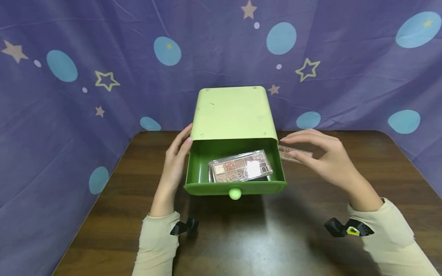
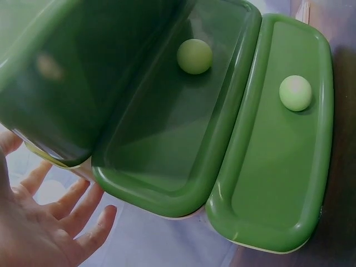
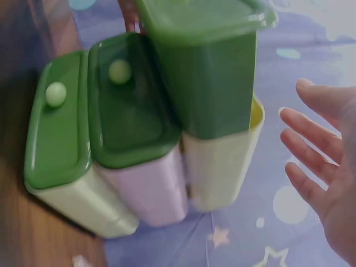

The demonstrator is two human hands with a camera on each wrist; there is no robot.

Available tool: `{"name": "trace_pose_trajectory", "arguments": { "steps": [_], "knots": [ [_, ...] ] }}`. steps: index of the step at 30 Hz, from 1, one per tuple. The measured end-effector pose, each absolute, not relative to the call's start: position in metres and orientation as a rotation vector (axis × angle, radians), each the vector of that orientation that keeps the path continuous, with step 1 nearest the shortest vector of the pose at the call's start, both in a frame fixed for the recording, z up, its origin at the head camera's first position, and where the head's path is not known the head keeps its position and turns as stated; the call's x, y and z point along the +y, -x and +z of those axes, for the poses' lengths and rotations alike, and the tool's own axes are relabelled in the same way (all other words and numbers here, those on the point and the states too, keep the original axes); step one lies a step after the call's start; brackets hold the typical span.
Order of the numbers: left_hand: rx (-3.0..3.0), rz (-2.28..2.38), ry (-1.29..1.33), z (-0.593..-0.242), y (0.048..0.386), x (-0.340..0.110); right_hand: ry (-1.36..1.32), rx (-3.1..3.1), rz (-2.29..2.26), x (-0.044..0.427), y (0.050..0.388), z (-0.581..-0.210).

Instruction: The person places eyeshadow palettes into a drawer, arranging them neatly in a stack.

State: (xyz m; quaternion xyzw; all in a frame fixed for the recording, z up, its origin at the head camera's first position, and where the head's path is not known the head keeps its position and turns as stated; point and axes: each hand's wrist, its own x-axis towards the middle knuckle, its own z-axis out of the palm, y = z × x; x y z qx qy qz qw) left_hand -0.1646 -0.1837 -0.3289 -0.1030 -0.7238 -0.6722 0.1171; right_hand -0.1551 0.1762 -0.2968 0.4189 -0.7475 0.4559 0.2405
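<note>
A drawer box (image 1: 235, 113) with a pale yellow-green top stands on the table, its green top drawer (image 1: 207, 188) pulled out. Inside that drawer an eyeshadow palette (image 1: 229, 167) in a clear case lies at a slant; another flat edge shows beneath it. My left hand (image 1: 174, 163) rests its fingers against the box's left side. On the right, my right hand (image 1: 336, 165) is held beside the box, fingers spread and holding nothing. Past its thumb a second palette (image 1: 286, 151) lies on the table, partly hidden by the hand and the box.
Below the pulled-out drawer, a middle drawer (image 3: 133, 111) and a bottom drawer (image 3: 58, 133) are pushed in, each with a round knob. The wooden table (image 1: 121, 214) reaches back to a purple curtain (image 1: 221, 46) with stars and ovals.
</note>
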Motion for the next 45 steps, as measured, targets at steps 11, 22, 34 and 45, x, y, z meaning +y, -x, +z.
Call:
{"name": "trace_pose_trajectory", "arguments": {
  "steps": [11, 22, 34, 45],
  "knots": [
    [-2.118, -1.959, 0.286, -0.33, 0.163, -0.184, -0.863, -2.166, 1.214, 0.204, 0.164, -0.321],
    [-2.118, -1.958, 0.292, -0.329, 0.164, -0.184, -0.608, -2.406, 1.271, 0.239, 0.198, -0.373],
    [-2.121, -1.95, 0.285, -0.328, 0.163, -0.181, -0.548, -2.618, 1.241, 0.254, 0.229, -0.408],
    [-2.099, -1.975, 0.288, -0.327, 0.162, -0.18, -0.634, -2.803, 1.172, 0.257, 0.25, -0.429]
  ]
}}
